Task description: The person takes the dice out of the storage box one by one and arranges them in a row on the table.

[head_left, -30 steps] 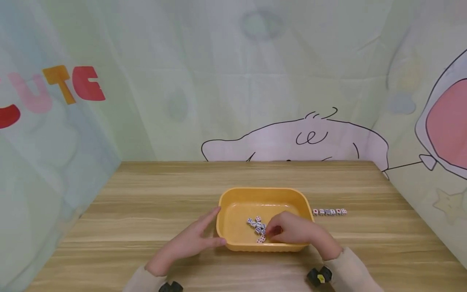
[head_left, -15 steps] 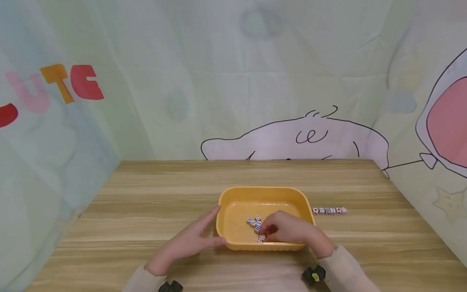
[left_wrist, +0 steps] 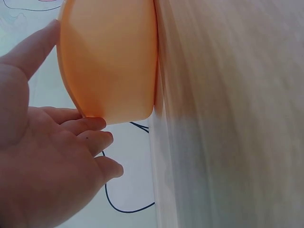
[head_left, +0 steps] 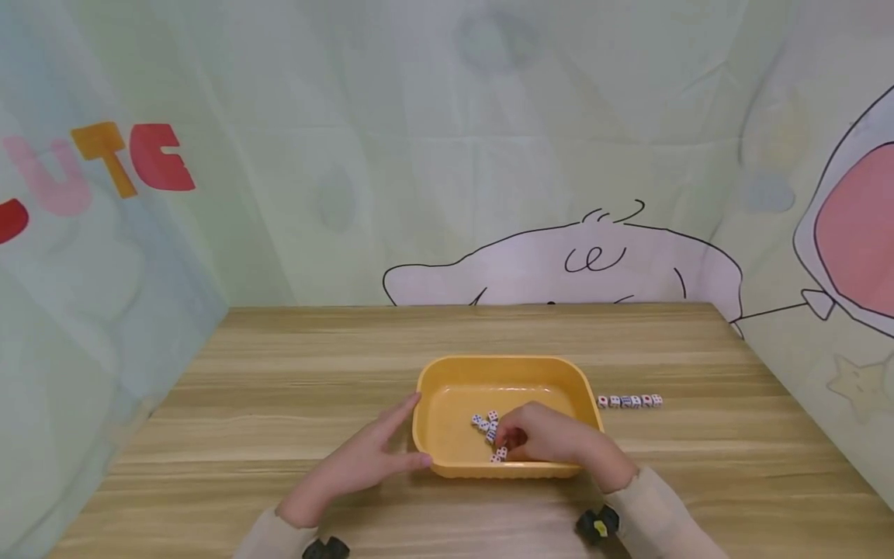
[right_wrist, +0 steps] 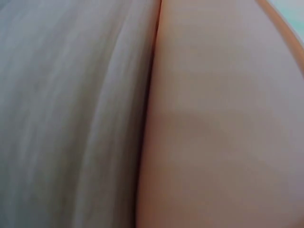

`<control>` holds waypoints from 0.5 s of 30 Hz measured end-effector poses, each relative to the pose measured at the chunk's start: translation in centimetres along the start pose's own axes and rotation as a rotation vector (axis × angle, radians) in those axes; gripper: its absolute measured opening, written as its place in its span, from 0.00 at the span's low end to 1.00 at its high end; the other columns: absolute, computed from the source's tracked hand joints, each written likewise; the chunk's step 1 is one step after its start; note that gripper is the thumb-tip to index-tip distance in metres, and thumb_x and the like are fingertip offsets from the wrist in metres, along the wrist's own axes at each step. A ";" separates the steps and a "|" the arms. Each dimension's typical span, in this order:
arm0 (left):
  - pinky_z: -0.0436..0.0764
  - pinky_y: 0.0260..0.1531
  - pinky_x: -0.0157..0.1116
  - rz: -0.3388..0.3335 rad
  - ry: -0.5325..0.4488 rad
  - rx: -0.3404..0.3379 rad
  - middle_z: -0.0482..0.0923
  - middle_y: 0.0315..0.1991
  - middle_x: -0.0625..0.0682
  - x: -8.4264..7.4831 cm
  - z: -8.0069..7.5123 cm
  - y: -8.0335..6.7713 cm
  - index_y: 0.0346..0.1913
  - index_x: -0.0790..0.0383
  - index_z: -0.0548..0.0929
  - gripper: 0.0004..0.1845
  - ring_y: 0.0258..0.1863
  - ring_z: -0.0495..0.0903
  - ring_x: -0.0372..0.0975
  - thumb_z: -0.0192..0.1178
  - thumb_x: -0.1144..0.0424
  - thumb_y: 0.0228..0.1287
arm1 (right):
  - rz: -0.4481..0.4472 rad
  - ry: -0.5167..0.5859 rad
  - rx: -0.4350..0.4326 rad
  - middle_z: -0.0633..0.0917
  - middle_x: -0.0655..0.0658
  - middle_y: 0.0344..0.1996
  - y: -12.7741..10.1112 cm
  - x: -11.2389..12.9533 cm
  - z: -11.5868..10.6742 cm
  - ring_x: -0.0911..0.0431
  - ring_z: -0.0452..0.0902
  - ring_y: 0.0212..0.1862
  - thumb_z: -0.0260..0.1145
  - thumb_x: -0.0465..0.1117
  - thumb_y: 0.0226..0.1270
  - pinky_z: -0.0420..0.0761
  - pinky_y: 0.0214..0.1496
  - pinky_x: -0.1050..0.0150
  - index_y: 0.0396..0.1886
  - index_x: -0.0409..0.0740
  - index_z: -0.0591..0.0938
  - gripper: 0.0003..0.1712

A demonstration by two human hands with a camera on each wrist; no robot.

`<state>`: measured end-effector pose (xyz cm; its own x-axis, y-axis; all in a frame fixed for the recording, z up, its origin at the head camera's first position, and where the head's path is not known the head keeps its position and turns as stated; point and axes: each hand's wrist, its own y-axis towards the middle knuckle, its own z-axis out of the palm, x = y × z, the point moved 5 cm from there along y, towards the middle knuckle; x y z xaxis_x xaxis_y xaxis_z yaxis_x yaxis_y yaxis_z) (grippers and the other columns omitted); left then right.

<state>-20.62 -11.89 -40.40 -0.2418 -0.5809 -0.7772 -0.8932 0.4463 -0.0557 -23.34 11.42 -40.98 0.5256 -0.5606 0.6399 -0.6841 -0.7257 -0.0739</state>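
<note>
Yellow rounded tray [head_left: 503,470] meets splayed left hand [head_left: 366,460]; whether the right hand [head_left: 548,435] pinches cubic dice [head_left: 484,425] is unclear.

Right hand [head_left: 548,435] farther left inside the yellow tray [head_left: 447,442], closer over loose dice [head_left: 485,425], fewer dice visible

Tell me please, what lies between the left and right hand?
In the head view, from the left hand to the right hand: a bare stretch of the yellow tub, then loose dice, close to the latter.
</note>
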 end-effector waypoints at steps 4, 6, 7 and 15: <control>0.50 0.68 0.64 -0.004 0.001 0.001 0.51 0.75 0.60 0.1 0.0 0.0 0.76 0.58 0.54 0.49 0.73 0.48 0.60 0.68 0.46 0.57 | -0.010 -0.022 0.001 0.77 0.59 0.21 0.0 0.2 0.0 0.70 0.68 0.26 0.70 0.30 0.57 0.75 0.30 0.74 0.30 0.47 0.83 0.07; 0.49 0.68 0.64 -0.004 0.003 0.002 0.50 0.75 0.61 0.1 0.0 0.1 0.76 0.58 0.54 0.49 0.73 0.48 0.61 0.68 0.47 0.57 | -0.024 -0.039 0.000 0.77 0.59 0.21 0.0 0.3 0.0 0.70 0.68 0.26 0.70 0.30 0.56 0.74 0.30 0.74 0.30 0.47 0.83 0.08; 0.48 0.68 0.64 -0.004 0.003 0.003 0.50 0.75 0.61 0.1 0.0 0.1 0.76 0.58 0.54 0.49 0.73 0.48 0.61 0.68 0.47 0.57 | -0.028 -0.046 0.000 0.76 0.60 0.21 0.1 0.4 0.0 0.70 0.67 0.26 0.70 0.30 0.56 0.74 0.30 0.74 0.30 0.47 0.83 0.08; 0.49 0.68 0.64 -0.008 0.011 0.006 0.50 0.75 0.60 0.1 -0.1 0.1 0.76 0.58 0.53 0.49 0.73 0.48 0.61 0.67 0.46 0.57 | -0.031 -0.066 0.003 0.76 0.60 0.21 0.2 0.3 0.1 0.70 0.67 0.26 0.70 0.30 0.57 0.74 0.29 0.75 0.27 0.47 0.81 0.08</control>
<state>-20.75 -11.97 -40.45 -0.2388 -0.5917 -0.7700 -0.8929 0.4455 -0.0654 -23.30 11.08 -40.87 0.5792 -0.5626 0.5900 -0.6652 -0.7445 -0.0569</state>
